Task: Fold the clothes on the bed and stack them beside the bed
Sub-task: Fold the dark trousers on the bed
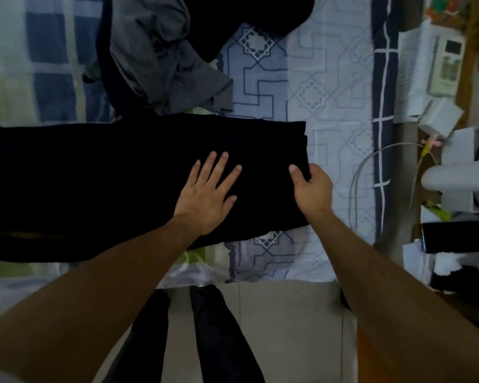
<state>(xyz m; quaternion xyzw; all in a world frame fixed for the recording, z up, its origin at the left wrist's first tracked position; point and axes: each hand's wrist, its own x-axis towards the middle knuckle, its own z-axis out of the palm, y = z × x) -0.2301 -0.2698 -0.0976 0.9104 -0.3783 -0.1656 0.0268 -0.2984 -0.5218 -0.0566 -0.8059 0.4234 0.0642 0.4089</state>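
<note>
Inspector: State of the fingers?

Me: My left hand lies flat, fingers spread, pressing the black garment. My right hand pinches its right edge, thumb on top.

Inspector: Step in hand?

Me: Folding, I judge. Next, carry that edge leftward over my flat palm. The garment spans the bed; the grey clothes wait beyond.

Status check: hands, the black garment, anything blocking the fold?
Left hand flat, pressing black garment. Right hand grips its right edge. Garment laid out on bed, fold not finished. Grey garment heaped behind, touching far edge; not blocking.
</note>
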